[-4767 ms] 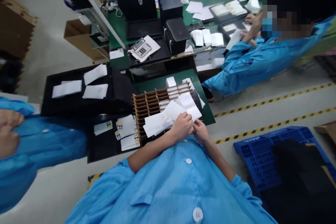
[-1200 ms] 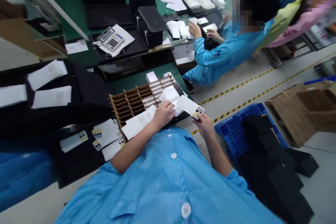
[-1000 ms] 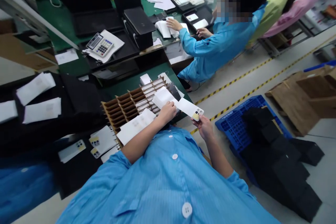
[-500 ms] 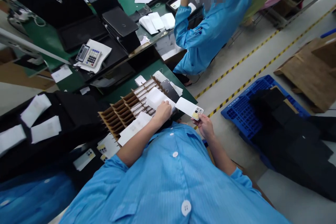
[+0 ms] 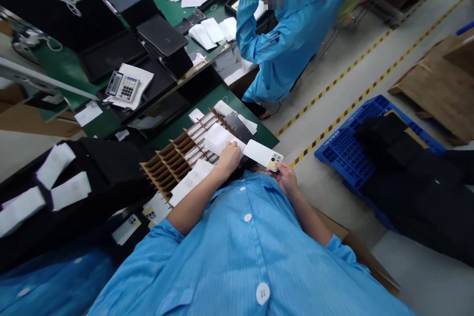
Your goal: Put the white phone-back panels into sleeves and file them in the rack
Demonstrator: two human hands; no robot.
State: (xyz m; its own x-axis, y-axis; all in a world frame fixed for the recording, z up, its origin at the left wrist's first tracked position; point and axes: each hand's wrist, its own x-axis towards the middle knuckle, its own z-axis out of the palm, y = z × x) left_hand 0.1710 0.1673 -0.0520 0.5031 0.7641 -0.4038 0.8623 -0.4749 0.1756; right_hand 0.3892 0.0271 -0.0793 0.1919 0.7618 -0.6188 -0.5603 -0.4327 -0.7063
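Note:
My right hand (image 5: 286, 177) is closed on the camera end of a white phone back cover (image 5: 256, 152), which has dark lens rings and a yellowish patch. The cover's other end reaches left, close beside a white sleeve (image 5: 218, 138); whether it enters the sleeve I cannot tell. My left hand (image 5: 229, 157) pinches the sleeve's near end, fingers curled, over the brown cardboard divider grid (image 5: 166, 160). Several of the grid's slots hold thin white pieces. A stack of white sleeves (image 5: 190, 181) lies by my left forearm.
A dark clipboard (image 5: 240, 124) lies on the green table (image 5: 264, 133). More white covers (image 5: 126, 229) and packets (image 5: 70, 190) are on the left. A calculator (image 5: 124, 86) sits further off. A co-worker in blue (image 5: 292, 39) sits ahead; a blue pallet (image 5: 338, 153) stands right.
My right hand has brought the phone back cover slightly left and down, nearer the sleeve. My left hand keeps its pinch. The whole view has shifted a little.

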